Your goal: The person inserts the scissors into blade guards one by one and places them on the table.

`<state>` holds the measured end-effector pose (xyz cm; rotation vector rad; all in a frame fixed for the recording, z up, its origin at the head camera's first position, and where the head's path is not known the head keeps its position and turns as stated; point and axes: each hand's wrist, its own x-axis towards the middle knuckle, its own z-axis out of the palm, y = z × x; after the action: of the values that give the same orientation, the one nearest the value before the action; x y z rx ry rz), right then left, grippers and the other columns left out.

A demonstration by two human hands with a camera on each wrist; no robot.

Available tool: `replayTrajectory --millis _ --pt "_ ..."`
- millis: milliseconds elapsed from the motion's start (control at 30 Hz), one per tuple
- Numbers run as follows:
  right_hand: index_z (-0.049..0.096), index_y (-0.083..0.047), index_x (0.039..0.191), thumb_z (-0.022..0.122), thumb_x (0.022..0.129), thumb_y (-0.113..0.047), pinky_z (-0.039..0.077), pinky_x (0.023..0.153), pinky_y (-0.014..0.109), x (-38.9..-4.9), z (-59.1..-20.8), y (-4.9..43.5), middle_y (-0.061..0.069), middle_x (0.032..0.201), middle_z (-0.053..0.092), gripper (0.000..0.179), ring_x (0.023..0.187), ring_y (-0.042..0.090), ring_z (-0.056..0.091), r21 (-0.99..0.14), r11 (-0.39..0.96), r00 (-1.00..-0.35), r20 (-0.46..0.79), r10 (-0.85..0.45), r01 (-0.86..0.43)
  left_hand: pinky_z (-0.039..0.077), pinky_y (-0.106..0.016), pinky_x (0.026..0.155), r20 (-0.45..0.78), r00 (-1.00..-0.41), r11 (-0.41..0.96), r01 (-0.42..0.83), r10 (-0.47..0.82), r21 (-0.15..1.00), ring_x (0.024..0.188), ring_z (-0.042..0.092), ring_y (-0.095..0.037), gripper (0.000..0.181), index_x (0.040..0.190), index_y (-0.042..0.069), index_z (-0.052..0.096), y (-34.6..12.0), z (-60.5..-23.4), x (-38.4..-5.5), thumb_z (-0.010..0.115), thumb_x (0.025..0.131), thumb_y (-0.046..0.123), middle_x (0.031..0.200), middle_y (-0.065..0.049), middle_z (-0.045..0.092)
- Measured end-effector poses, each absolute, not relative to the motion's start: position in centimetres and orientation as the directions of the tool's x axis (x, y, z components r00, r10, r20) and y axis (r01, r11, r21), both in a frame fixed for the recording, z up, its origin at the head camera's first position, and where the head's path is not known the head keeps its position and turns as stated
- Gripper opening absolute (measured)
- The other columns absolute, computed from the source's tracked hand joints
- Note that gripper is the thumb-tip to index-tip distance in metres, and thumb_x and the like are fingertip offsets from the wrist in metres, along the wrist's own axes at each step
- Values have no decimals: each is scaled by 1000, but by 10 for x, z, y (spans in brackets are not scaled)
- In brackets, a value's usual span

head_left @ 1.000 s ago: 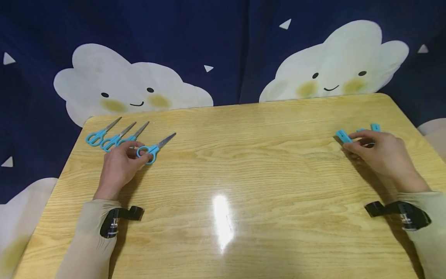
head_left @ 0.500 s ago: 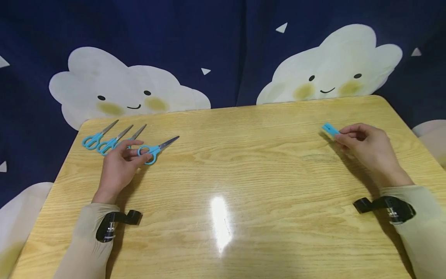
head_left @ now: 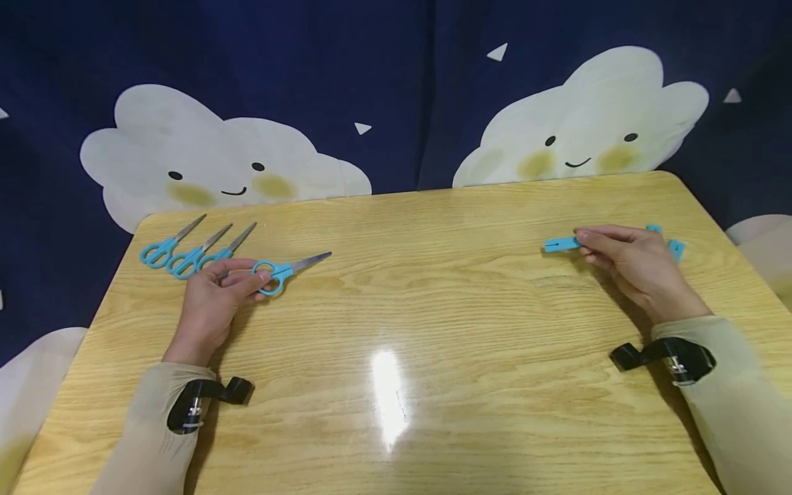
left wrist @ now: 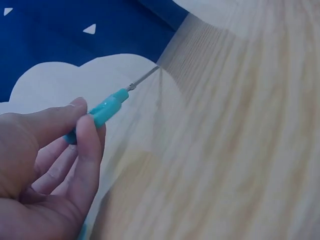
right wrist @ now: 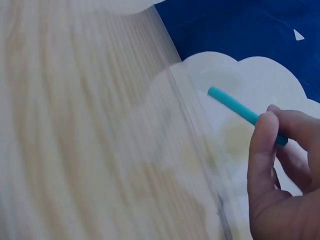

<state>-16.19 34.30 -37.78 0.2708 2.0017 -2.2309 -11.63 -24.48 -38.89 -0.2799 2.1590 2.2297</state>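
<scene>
My left hand [head_left: 213, 299] pinches a pair of scissors [head_left: 283, 272] by its light-blue handle, between thumb and fingers. Their blades are together and point right, over the table; the left wrist view shows the same scissors [left wrist: 107, 109] almost edge-on. On the right, my right hand [head_left: 640, 268] pinches one end of a flat light-blue blade cover [head_left: 559, 245] with a slit in it. The cover's free end points left, toward the scissors, with a wide gap between the two. Seen from the right wrist, the cover [right wrist: 234, 106] looks like a thin bar.
Several more scissors [head_left: 159, 253] with light-blue handles lie side by side at the table's back left, just behind my left hand. More light-blue covers [head_left: 676, 249] lie behind my right hand, partly hidden. A dark blue cloud-patterned curtain [head_left: 402, 89] hangs along the far table edge [head_left: 421, 191].
My right hand has come left with the cover, away from the other covers, and has turned it to point left. The scissors in my left hand have swung slightly, their tip further right.
</scene>
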Motion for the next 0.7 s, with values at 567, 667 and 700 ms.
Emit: replayTrajectory --millis 567,667,700 --pt "69 -4 119 79 80 -11 60 81 21 -168 -381 323 3 96 77 41 88 14 76 -928 -226 -952 -307 8 298 60 -18 65 -170 -985 -272 -156 -27 950 74 75 -11 22 104 3 63 -234 -391 -117 73 85 4 84 -2 78" --pt "69 -3 117 78 81 -11 60 79 22 -169 -381 319 4 95 77 38 86 14 76 -930 -234 -956 -293 13 282 60 -17 64 -172 -985 -297 -158 -22 942 73 75 -10 19 104 4 63 -233 -391 -117 71 86 3 84 -1 78" --pt "69 -3 117 78 81 -11 60 79 22 -169 -382 317 4 95 77 38 86 14 76 -931 -238 -957 -289 17 277 60 -17 64 -172 -985 -305 -158 -18 939 73 75 -10 19 103 4 63 -232 -391 -117 71 86 3 84 -1 78"
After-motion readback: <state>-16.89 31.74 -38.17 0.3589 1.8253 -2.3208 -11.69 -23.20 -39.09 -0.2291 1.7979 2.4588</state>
